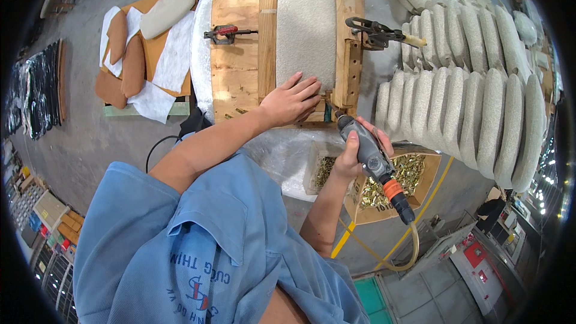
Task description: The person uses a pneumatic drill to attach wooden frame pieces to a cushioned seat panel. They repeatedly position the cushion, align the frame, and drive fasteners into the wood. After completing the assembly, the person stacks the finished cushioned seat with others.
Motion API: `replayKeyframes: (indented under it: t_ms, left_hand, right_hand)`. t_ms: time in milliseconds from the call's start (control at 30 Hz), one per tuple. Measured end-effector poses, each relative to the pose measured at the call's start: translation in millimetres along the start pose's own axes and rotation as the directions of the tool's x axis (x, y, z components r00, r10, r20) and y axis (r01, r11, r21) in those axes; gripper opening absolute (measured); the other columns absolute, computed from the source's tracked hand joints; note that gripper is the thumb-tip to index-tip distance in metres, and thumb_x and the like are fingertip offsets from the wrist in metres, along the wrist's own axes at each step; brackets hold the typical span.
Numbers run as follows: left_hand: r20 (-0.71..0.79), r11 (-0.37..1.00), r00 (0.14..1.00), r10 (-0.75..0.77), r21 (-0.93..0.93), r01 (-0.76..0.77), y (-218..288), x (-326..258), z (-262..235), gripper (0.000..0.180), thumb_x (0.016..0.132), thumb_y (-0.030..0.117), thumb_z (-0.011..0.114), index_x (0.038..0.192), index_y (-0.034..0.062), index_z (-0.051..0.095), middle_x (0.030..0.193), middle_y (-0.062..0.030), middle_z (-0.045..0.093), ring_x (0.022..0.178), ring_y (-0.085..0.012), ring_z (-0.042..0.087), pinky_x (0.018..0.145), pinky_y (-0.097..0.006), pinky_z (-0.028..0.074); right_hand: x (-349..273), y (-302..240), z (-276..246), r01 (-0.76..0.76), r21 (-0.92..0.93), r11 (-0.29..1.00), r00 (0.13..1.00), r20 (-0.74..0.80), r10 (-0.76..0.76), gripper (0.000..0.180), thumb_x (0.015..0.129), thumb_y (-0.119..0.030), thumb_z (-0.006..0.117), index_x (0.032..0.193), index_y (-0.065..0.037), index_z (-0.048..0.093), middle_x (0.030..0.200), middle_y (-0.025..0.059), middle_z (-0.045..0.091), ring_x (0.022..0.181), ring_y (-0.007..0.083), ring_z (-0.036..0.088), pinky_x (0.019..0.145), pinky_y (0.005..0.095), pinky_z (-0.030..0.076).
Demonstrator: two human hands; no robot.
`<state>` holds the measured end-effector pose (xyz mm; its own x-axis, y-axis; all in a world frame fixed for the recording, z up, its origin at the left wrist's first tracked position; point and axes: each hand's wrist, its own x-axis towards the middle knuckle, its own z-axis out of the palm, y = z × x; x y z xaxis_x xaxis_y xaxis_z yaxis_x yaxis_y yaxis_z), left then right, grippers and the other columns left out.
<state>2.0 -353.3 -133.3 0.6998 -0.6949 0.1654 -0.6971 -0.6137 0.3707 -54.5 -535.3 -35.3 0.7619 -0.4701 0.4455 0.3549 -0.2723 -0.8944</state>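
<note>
A light grey upholstered pad (306,30) lies in a wooden jig (235,72) in front of me. My left hand (291,101) presses flat on the pad's near end, fingers stretched out. In my right hand (351,155) is a grey air screwdriver (372,156) with an orange ring and a hose at its rear. Its tip points at the jig's near right corner, close to the pad's edge; whether it touches a screw there I cannot make out. A red-handled toggle clamp (227,33) sits left of the pad, and a dark toggle clamp (375,33) sits right of it.
A cardboard box (354,199) of brass-coloured fittings stands below my right hand, beside a clear tub (313,168) of small screws. Rows of grey pads (441,105) stand at the right. Brown pads (133,67) and white cloth lie on a low pallet at the left. The yellow hose (415,246) loops below the driver.
</note>
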Motion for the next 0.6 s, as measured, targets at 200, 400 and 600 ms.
replayKeyframes:
  t_ms: [200,400,600]
  left_hand:
    - [0.019,0.999,1.000,-0.019,-0.041,0.019,-0.1,1.6,-3.0,0.044,0.093,0.032,0.068,0.132,0.0122,0.066,0.151,-0.0110,0.052,0.148,-0.0272,0.041,0.125,-0.051,0.028]
    - [0.012,0.999,1.000,-0.025,-0.041,0.026,0.0,2.2,-3.7,0.043,0.093,0.033,0.068,0.130,0.0116,0.068,0.150,-0.0110,0.052,0.147,-0.0267,0.042,0.125,-0.049,0.029]
    - [0.004,0.999,1.000,-0.029,-0.028,0.029,0.9,2.3,-5.0,0.041,0.094,0.033,0.068,0.128,0.0119,0.069,0.149,-0.0104,0.052,0.146,-0.0260,0.043,0.124,-0.049,0.029]
  right_hand:
    - [-0.6,5.3,2.7,0.018,-0.001,1.000,0.999,0.034,-0.018,0.052,0.084,0.001,0.074,0.126,-0.002,0.044,0.107,0.0212,0.064,0.097,0.0353,0.069,0.094,0.0508,0.059]
    - [0.3,3.1,6.6,-0.001,-0.021,1.000,0.999,0.055,0.002,0.052,0.084,0.001,0.075,0.125,-0.002,0.044,0.108,0.0215,0.064,0.098,0.0348,0.069,0.094,0.0509,0.059]
    - [4.4,-5.7,16.0,-0.038,-0.130,0.991,0.982,0.177,0.061,0.051,0.082,0.000,0.076,0.123,-0.003,0.047,0.111,0.0168,0.065,0.100,0.0271,0.066,0.096,0.0417,0.055]
